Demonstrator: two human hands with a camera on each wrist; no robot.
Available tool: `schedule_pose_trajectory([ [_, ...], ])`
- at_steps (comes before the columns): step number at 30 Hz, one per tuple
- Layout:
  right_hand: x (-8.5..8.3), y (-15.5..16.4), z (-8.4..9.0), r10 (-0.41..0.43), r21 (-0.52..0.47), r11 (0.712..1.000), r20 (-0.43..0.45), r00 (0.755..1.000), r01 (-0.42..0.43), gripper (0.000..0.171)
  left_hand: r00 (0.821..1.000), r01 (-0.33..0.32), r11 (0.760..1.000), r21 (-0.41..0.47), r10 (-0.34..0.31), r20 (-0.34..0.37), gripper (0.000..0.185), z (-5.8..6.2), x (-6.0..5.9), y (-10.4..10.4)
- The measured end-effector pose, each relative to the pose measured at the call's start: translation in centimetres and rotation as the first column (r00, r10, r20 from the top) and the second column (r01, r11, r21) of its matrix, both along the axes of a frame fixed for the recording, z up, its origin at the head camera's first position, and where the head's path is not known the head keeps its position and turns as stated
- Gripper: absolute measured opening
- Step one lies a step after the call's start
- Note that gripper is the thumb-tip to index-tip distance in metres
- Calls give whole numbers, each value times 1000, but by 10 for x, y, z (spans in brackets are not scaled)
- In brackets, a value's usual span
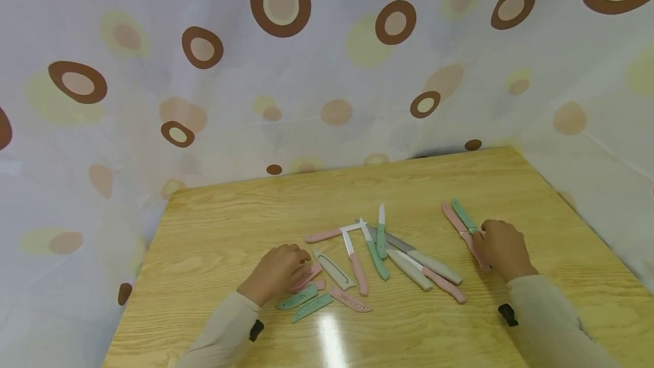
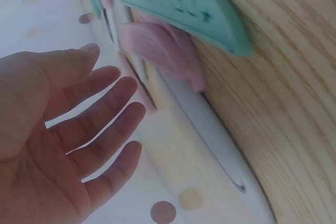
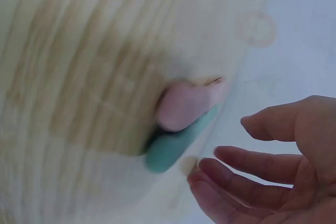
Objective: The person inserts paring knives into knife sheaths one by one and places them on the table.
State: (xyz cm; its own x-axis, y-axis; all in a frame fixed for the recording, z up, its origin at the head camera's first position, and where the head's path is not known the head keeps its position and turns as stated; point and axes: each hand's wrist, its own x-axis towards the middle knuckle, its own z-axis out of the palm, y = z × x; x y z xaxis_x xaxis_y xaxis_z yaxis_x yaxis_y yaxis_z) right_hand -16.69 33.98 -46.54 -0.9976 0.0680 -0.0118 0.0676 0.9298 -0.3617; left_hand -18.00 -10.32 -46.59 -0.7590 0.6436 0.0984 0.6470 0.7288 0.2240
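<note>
Wood table [image 1: 230, 209]. Left hand [image 1: 278, 274], right hand [image 1: 503, 249]: fingers spread. Blades [image 1: 348, 243], left's two o'clock: hasty reach could cut.

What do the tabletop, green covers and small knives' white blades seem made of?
Tabletop: wood or wood-look laminate, glossy, judging by grain and a bright reflection. Green covers: probably moulded plastic, rather matte, from their even colour and formed lettering. White blades: perhaps smooth ceramic, being evenly white, though coated metal is possible.
</note>
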Motion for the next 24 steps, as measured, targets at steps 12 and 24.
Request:
schedule_pose_trajectory([
  [12,30,-67,18,127,-56,987,-330,935,-154,19,991,-103,994,-24,101,-88,29,-3,8,16],
  [24,45,-90,7,147,-18,987,-331,932,-162,9,992,-127,992,-7,127,6,28,-12,9,22],
])
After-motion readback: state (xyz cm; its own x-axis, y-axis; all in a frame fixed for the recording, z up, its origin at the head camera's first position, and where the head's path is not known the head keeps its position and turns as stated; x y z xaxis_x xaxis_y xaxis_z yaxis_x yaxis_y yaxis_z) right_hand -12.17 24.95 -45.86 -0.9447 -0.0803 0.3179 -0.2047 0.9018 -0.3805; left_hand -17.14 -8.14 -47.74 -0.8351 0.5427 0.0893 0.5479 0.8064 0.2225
